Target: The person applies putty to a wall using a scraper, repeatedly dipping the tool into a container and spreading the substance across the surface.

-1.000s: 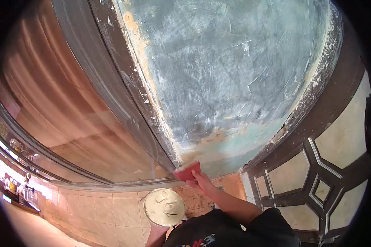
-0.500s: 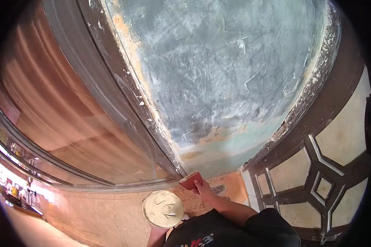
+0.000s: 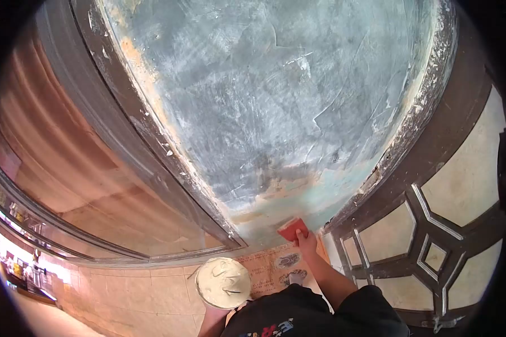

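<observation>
My right hand is closed around a red flat scraper, whose far edge is close to the lower part of the grey-blue patchy wall. Low in the view, my left hand supports a round container of cream-coloured paste from below; most of its fingers are hidden under the container. The paste has an uneven surface with a dark mark in it.
Left of the wall are a dark window frame and glass with a brownish curtain behind. A dark panelled door stands at the right. Printed cardboard lies on the tiled floor.
My right hand has moved right and slightly up with the red scraper. The wall and window frame have shifted left in the view. The container is still held at nearly the same place.
</observation>
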Motion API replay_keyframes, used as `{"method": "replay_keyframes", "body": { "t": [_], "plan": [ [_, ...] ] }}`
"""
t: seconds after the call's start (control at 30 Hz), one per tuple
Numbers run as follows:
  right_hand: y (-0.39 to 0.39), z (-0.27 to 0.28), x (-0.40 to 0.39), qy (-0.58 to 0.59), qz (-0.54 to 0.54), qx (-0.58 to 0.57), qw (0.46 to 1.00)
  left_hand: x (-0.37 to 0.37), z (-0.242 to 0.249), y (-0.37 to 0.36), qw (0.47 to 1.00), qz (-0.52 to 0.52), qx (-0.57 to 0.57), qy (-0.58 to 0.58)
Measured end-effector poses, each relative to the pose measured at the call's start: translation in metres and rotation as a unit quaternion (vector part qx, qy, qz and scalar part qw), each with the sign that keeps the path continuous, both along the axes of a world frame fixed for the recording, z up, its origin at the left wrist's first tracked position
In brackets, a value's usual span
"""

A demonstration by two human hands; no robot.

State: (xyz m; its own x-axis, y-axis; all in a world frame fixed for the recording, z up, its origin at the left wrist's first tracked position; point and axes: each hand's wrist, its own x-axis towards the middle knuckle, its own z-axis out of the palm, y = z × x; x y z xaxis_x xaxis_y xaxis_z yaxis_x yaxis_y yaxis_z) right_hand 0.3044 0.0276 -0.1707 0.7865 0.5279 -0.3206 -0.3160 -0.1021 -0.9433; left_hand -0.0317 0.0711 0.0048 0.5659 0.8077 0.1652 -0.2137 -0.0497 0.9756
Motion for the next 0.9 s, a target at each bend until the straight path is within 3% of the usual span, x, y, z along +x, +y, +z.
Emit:
{"method": "replay_keyframes", "body": {
  "t": [0.1,0.13,0.17,0.23,0.27,0.3,0.4,0.47,0.5,0.57,0.63,0.73,0.83,0.9],
  "plan": [
    [-0.011,0.014,-0.007,0.074,0.027,0.012,0.997,0.009,-0.006,-0.002,1.0,0.016,-0.021,-0.012],
    [-0.012,0.024,-0.007,0.074,0.027,0.01,0.997,0.01,-0.008,-0.003,0.99,0.001,-0.13,-0.044],
    [-0.005,0.046,-0.003,0.065,0.035,0.056,0.996,0.017,-0.001,-0.003,0.99,0.001,-0.131,-0.045],
    [0.013,0.084,0.007,0.054,0.043,0.102,0.992,0.036,0.02,-0.002,0.994,0.003,0.096,0.052],
    [0.023,0.101,0.014,0.033,0.042,0.132,0.99,0.04,0.01,-0.004,0.998,0.005,-0.052,-0.029],
    [0.029,0.11,0.021,0.011,0.04,0.161,0.986,0.052,0.016,-0.007,0.991,0.021,-0.106,-0.073],
    [0.033,0.075,0.051,0.011,0.124,0.111,0.986,0.064,0.011,-0.007,0.997,0.008,-0.076,-0.028],
    [0.022,0.054,0.052,0.024,0.168,0.082,0.982,0.076,0.015,-0.008,0.999,-0.003,0.048,0.005],
    [0.013,0.043,0.044,0.067,0.159,0.019,0.985,0.083,0.005,-0.011,0.99,0.008,-0.12,-0.077],
    [-0.012,0.014,0.029,0.11,0.154,-0.043,0.981,0.09,-0.001,-0.017,0.969,-0.008,-0.211,-0.125],
    [-0.019,0.003,0.029,0.111,0.165,-0.04,0.979,0.102,0.003,-0.021,0.971,0.001,-0.202,-0.129],
    [-0.029,0.017,0.04,0.08,0.286,-0.081,0.951,0.122,0.018,-0.03,0.974,0.009,-0.182,-0.132],
    [-0.017,0.053,0.061,-0.006,0.351,-0.06,0.934,0.143,0.033,-0.04,0.976,0.02,-0.164,-0.141],
    [-0.008,0.091,0.066,0.016,0.353,-0.032,0.935,0.149,0.036,-0.046,0.977,0.031,-0.152,-0.144]
  ]
}}
